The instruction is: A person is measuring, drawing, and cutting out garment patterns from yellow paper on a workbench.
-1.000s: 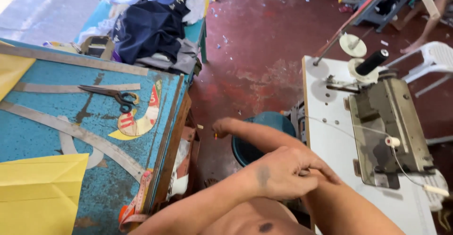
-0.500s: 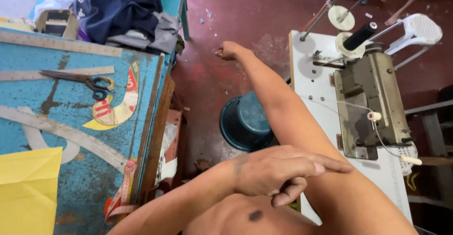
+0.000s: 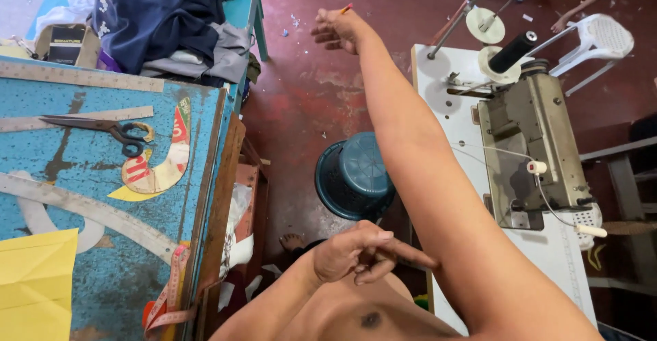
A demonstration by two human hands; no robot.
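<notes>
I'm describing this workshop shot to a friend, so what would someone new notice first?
The right hand, stretched far out over the dark red floor, pinches a small pencil-like stick, while the left hand curls close to the bare chest. To the right sits a grey sewing machine on its white table; to the left, black scissors lie on a worn blue table.

I see both arms bare from shoulder to wrist, no sleeves. Torso bare at near edge, no shirt in view. Left hand (image 3: 352, 252) bare: no glove, ring or band that I can make out. Right hand (image 3: 337, 30) bare too, no watch on wrist. One bare foot (image 3: 293, 243) on floor, near, no footwear that I can see.
</notes>
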